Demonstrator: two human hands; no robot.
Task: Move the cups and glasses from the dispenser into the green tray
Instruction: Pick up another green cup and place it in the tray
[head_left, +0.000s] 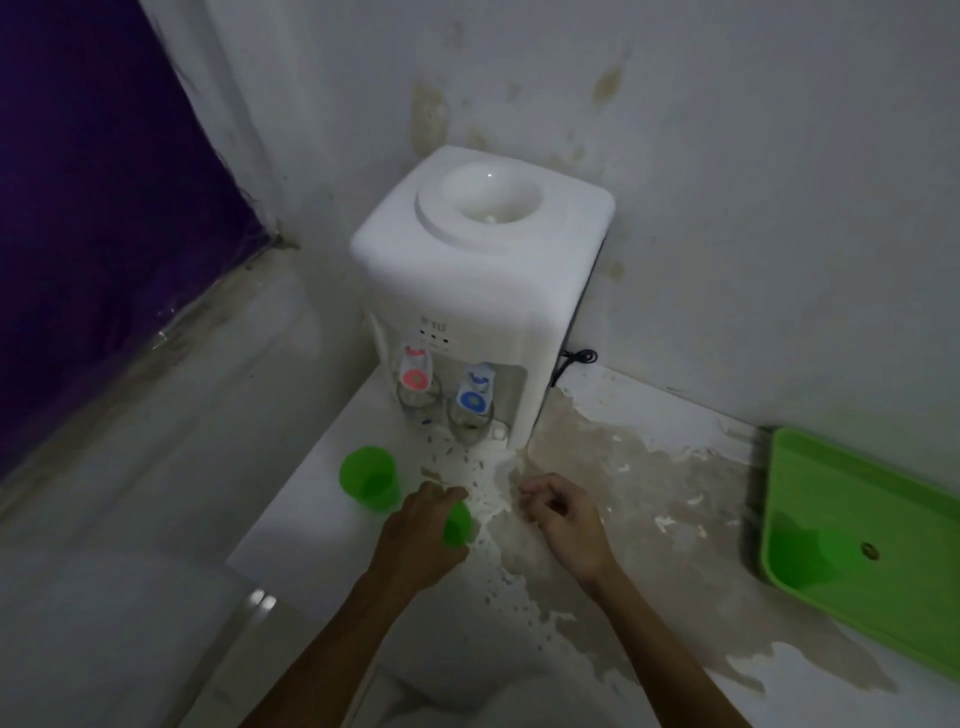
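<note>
A white water dispenser (467, 270) stands in the corner of a counter. Two clear glasses stand under its taps: one (418, 397) below the red tap, one (469, 420) below the blue tap. A green plastic cup (368, 478) stands upright on the counter, front left of the dispenser. My left hand (421, 535) is closed around a second green cup (457, 525), just right of the first. My right hand (563, 519) hovers beside it, fingers loosely curled, holding nothing. The green tray (810, 467) lies at the far right.
The white counter (649, 519) has a large patch of worn, peeling surface in front of the dispenser. A black power cord (574, 361) hangs behind the dispenser. Walls close in behind; a dark purple panel (93, 208) is on the left.
</note>
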